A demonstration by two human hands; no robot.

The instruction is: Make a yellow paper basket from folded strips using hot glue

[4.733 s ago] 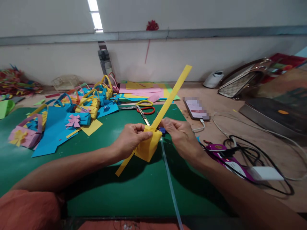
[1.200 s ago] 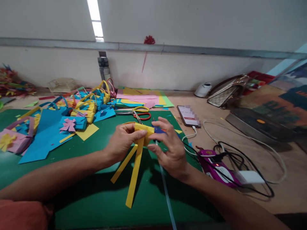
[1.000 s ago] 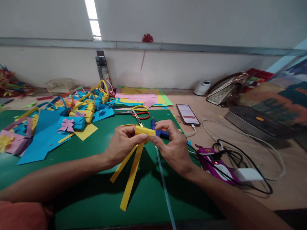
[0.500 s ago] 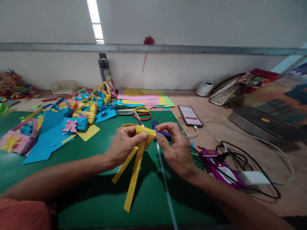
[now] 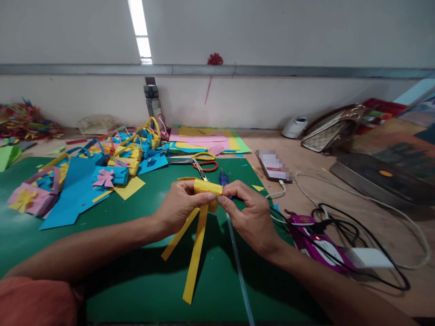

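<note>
Between my hands, above the green mat, is a folded yellow paper piece [image 5: 208, 187] with two long strips [image 5: 195, 253] hanging down from it. My left hand [image 5: 180, 203] grips its left side, thumb along the front. At the right end, the thumb and forefinger of my right hand [image 5: 249, 213] pinch the paper. Just behind my right fingers lies a blue glue gun [image 5: 224, 178], mostly hidden by the hand. A clear glue stick [image 5: 239, 267] runs from it toward the mat's front edge. Scissors [image 5: 204, 164] with yellow and red handles rest beyond the paper.
Small paper baskets [image 5: 125, 156] and blue paper [image 5: 66, 194] cover the left of the green mat [image 5: 136, 280]. Coloured sheets [image 5: 204, 138] are stacked behind. On the right are a phone [image 5: 273, 166], a purple power strip [image 5: 317, 242] with tangled cables and a dark case [image 5: 380, 179].
My right fingers have closed onto the right end of the yellow paper, and my left thumb has slid right along it. The whole view has shifted slightly.
</note>
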